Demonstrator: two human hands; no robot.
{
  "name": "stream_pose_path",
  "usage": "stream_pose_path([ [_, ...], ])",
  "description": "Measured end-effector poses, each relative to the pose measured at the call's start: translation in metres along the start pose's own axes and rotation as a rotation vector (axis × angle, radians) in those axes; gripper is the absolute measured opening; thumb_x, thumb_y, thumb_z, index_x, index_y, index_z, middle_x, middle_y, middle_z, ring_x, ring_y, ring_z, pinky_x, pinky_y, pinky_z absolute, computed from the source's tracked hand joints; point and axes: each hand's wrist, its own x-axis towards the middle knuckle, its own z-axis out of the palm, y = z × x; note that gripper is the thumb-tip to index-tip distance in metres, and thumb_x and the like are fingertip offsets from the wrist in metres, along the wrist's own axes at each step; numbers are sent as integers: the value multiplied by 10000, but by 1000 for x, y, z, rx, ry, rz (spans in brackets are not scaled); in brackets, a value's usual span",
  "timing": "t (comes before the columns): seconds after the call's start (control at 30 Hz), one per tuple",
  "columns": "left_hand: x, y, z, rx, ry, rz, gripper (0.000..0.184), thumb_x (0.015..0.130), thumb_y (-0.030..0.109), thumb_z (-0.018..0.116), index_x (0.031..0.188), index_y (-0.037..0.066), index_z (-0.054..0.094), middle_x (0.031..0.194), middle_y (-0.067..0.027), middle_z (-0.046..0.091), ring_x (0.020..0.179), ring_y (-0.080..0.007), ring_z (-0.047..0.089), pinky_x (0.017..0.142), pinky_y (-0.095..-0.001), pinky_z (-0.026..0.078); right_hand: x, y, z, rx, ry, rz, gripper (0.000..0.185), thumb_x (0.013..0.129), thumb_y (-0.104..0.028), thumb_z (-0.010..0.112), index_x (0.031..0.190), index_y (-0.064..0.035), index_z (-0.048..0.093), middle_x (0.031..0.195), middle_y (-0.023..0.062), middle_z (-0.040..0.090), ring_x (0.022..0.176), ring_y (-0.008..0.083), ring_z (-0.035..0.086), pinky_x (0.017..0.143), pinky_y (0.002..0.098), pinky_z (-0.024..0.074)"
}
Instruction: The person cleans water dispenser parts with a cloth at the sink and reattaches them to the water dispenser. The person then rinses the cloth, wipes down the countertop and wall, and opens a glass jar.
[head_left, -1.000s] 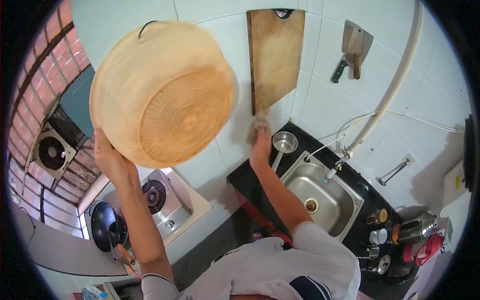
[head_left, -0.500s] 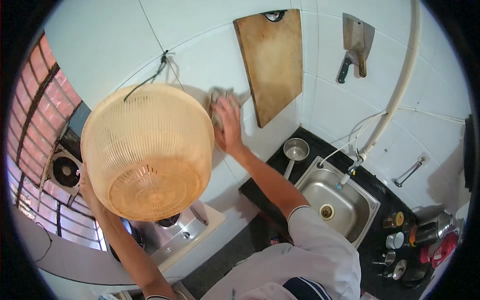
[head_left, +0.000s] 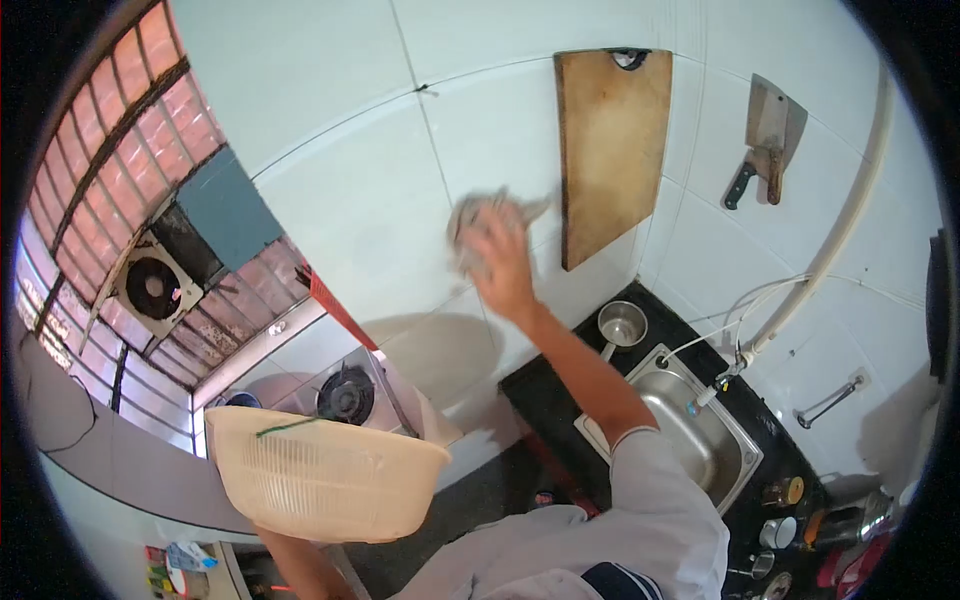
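Head view: my right hand [head_left: 504, 262] clasps a cloth [head_left: 465, 214] at the wall [head_left: 350, 215]; the basket [head_left: 330, 490] near the stove [head_left: 345, 394], likely light, best taken by its rim [head_left: 395, 446], hides my left hand, grip unclear.

Right arm [head_left: 585, 370] stretched forward, right hand [head_left: 503, 262] raised, fingers [head_left: 484, 236] blurred; left forearm [head_left: 300, 565] sat low, left hand was hidden.
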Motion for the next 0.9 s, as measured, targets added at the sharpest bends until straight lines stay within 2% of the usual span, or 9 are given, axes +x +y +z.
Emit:
stream_pose_path([
  [0.17,-46,-28,-47,-45,103,-65,295,912,191,477,1093,-18,581,960,-119,654,762,-192,652,641,-314,563,108,-29,1,189,452,115,451,751,-58,561,1201,-62,525,1362,185,392,1303,431,259,1081,514,184],
  [0.27,-59,-38,-63,-61,132,-69,295,911,192,479,1090,-18,583,955,-117,656,760,-193,653,641,-317,564,87,-63,21,138,285,-63,445,760,-82,570,1201,-51,521,1358,185,398,1303,432,261,1079,515,183],
  [0.37,-66,-48,-83,-68,131,-68,295,910,194,480,1088,-18,585,950,-115,657,757,-193,654,641,-319,564,20,-89,38,119,-66,-137,462,750,-173,637,1195,-98,537,1343,141,428,1285,432,299,1056,519,231],
  [0.47,-70,-54,-86,-62,118,-60,296,910,195,481,1086,-18,586,946,-113,658,755,-193,655,642,-321,564,1,-90,50,170,-107,-224,529,687,-125,677,1198,-121,543,1349,130,429,1261,441,317,1048,533,245],
  [0.57,-78,-45,-61,-213,238,-142,339,939,310,468,1009,14,620,880,-111,668,702,-204,662,599,-313,570,70,-103,30,55,-147,-323,411,786,-271,638,1176,-161,569,1332,59,455,1287,371,336,1036,509,272],
  [0.63,-78,-57,-67,-129,119,-29,322,933,293,488,1016,9,616,884,-103,669,703,-188,662,599,-305,567,131,-113,18,64,-36,-364,454,758,-276,669,1187,-169,567,1363,51,434,1300,372,316,1039,515,261],
  [0.73,-85,-64,-73,-145,129,-86,321,932,292,490,1016,8,615,884,-101,669,703,-187,662,599,-304,566,204,-112,17,79,269,-401,495,701,-174,679,1181,-146,564,1365,101,428,1283,382,324,1051,481,257],
  [0.8,-89,-67,-77,-161,146,-112,320,932,291,491,1016,8,615,884,-101,669,703,-186,662,599,-303,566,213,-128,8,142,326,-409,450,732,-102,609,1180,-121,570,1333,127,460,1272,399,335,1054,472,260],
  [0.9,-94,-71,-83,-186,171,-140,318,931,290,493,1016,8,615,884,-99,669,703,-184,661,598,-302,565,175,-106,28,130,249,-370,516,692,-165,676,1195,-151,560,1349,104,448,1270,387,333,1054,482,249],
])
